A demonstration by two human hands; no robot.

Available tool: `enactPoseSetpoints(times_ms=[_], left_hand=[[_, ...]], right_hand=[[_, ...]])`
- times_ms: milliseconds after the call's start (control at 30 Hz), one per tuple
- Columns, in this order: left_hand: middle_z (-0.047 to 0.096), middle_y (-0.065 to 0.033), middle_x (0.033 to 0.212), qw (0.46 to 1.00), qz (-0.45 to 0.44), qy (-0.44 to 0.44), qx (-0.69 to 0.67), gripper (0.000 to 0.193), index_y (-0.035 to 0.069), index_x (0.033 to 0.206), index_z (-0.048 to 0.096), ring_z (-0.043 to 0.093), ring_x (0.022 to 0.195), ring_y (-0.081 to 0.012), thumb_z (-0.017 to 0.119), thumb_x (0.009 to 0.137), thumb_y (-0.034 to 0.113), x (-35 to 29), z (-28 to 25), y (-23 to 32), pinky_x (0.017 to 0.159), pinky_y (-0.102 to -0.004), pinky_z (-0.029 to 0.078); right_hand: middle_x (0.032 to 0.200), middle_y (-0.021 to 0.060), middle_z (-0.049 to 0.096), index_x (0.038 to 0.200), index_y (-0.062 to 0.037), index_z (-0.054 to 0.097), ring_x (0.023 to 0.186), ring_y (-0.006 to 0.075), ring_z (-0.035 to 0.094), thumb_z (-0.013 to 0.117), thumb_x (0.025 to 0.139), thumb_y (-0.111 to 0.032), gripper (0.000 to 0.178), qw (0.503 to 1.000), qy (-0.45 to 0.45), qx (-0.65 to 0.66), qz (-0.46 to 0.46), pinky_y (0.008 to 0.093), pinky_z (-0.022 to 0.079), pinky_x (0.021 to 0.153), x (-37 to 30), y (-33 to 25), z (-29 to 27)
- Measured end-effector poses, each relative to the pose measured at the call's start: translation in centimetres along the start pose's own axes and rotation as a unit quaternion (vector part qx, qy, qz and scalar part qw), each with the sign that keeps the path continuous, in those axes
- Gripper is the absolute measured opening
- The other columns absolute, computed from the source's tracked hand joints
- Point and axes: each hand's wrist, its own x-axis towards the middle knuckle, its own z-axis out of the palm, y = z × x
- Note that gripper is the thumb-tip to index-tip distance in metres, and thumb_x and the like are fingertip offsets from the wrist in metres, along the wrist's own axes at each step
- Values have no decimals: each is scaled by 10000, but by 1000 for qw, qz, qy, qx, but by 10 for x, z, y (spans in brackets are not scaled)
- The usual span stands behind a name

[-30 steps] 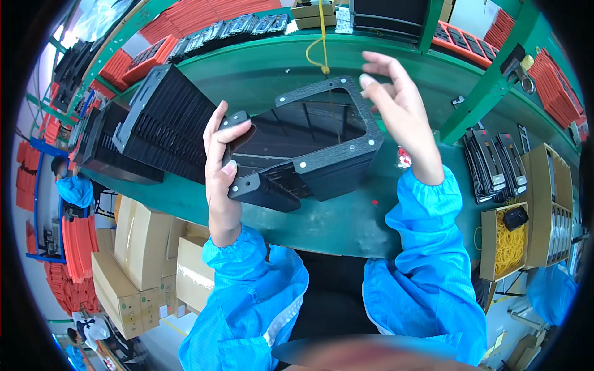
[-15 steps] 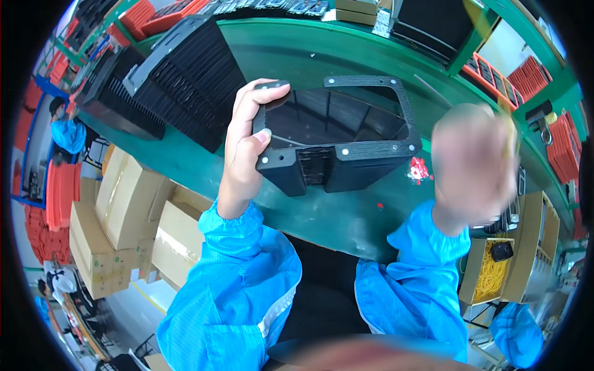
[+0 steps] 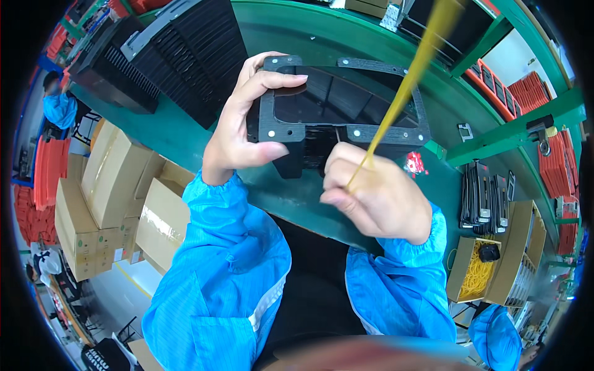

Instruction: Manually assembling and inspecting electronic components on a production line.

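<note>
Right fingers (image 3: 342,175) moved near black stack (image 3: 337,102), green bench (image 3: 297,201), cardboard boxes (image 3: 102,176)

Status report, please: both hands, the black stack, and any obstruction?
Left hand at left end of black frame stack. Right hand at near side, contact unclear. Blurred yellow cord crossing view.

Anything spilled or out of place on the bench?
One thing: a small cluster of red-and-white bits lies loose on the green bench, right of the black frame stack. It looks like litter beside neatly stacked parts; too small to identify.
</note>
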Motion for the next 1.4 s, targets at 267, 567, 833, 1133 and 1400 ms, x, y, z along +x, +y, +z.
enactPoseSetpoints(times_ms=[267, 567, 833, 1133, 1400], left_hand=[[615, -141, 1224, 994, -20, 68, -82, 720, 51, 1255, 693, 597, 1147, -233, 657, 848, 644, 7, 6, -7, 1026, -397, 454], [660, -35, 1033, 914, -276, 223, -197, 579, 9, 1210, 706, 636, 1047, -160, 756, 891, 489, -7, -19, -63, 807, -304, 528], [616, -149, 1245, 942, -199, 174, 209, 509, 62, 1165, 743, 630, 1104, -246, 909, 713, 228, -82, -13, -87, 897, -345, 539], [584, -205, 1310, 921, -224, 70, 311, 524, 7, 1211, 660, 534, 1234, -402, 824, 740, 166, -183, -37, -123, 1093, -467, 398], [665, -223, 1205, 942, -261, 33, 207, 520, -97, 1260, 590, 637, 1132, -347, 735, 793, 84, -162, -11, -115, 1069, -432, 441]], right_hand=[[814, 83, 557, 748, -73, 493, 749, 276, 616, 512, 1078, -365, 441, 947, 104, 285, -104, 480, 582, 667, -3, 19, -5], [754, 62, 427, 719, -81, 454, 612, 240, 550, 396, 1075, -554, 595, 903, 385, 161, -106, 453, 555, 581, -30, -5, -38], [768, 91, 456, 765, -53, 473, 662, 239, 551, 396, 1120, -370, 482, 917, 385, 16, -106, 407, 533, 608, -38, 9, -63], [932, 73, 687, 1163, 23, 645, 845, 125, 620, 571, 1043, -238, 297, 896, 355, -164, 208, 295, 516, 745, -60, 22, -88], [1068, 193, 629, 1324, 71, 556, 764, 227, 671, 725, 963, -226, 497, 889, 334, -193, 246, 325, 546, 660, -70, -4, -102]])
